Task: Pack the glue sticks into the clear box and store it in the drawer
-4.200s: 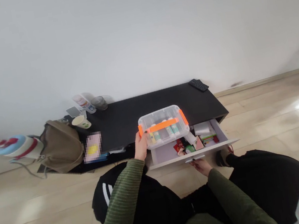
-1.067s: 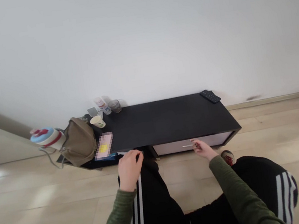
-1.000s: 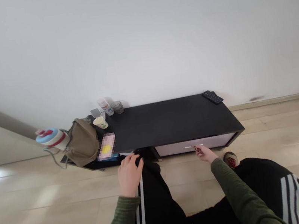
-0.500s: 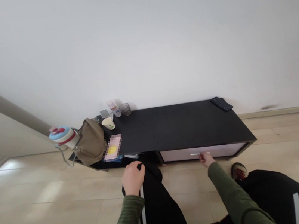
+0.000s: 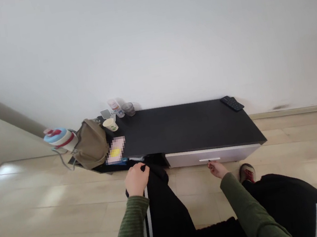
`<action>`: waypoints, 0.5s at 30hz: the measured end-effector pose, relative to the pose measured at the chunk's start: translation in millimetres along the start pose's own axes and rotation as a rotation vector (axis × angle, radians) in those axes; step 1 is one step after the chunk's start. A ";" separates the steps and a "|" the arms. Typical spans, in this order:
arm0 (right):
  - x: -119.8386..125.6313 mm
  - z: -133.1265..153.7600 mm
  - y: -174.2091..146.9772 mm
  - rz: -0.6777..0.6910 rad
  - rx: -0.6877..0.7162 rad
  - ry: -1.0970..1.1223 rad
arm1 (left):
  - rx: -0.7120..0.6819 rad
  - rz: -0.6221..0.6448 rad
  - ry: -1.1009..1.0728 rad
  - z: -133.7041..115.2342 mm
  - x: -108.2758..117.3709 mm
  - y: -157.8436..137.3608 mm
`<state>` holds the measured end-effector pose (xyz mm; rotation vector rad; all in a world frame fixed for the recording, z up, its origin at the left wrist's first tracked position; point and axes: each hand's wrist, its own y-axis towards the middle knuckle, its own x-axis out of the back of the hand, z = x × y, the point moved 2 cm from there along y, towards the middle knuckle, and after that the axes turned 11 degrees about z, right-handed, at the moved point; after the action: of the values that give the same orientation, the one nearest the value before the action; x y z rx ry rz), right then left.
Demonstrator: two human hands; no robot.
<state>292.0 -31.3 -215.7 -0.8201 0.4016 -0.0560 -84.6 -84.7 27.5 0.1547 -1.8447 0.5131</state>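
My right hand (image 5: 216, 168) is closed on the thin pale drawer handle (image 5: 210, 159), its fingers curled at the bar from below. The white drawer front (image 5: 183, 158) sits at the right half of a low black cabinet (image 5: 178, 127) and stands slightly out from under its top. My left hand (image 5: 137, 179) rests over my bent knee in black trousers (image 5: 167, 213). Its thumb is apart from the other fingers, which are mostly hidden over the knee; I see no separate object in it.
At the cabinet's left stand a brown bag (image 5: 92, 143), a white bottle with blue lid (image 5: 61, 138), a paper cup (image 5: 110, 125), a small spray bottle (image 5: 116, 108) and a glass (image 5: 128, 108). A dark remote or keypad (image 5: 232, 103) lies at the back right. A shoe (image 5: 247, 172) is near the cabinet.
The drawer front has come out towards me with my right hand at its handle; before, it sat recessed under the top. My left hand stays on the knee. The view has shifted slightly.
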 end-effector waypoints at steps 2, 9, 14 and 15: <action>3.6 -12.5 -12.7 0.013 -0.063 -0.029 | 0.016 0.006 0.002 0.8 1.2 0.6; -25.5 -17.5 -79.2 0.470 -0.112 -0.357 | 0.033 0.006 -0.019 6.2 2.1 -0.3; -32.4 44.8 -87.4 0.185 0.379 -0.670 | 0.027 -0.019 -0.022 8.8 -0.6 -2.6; -28.9 53.0 -83.6 0.034 0.414 -0.758 | 0.030 -0.028 -0.020 9.0 -0.6 -3.2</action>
<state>293.7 -45.7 -113.6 -0.3767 -0.3082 0.1953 -91.2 -91.4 25.5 0.2061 -1.8521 0.5214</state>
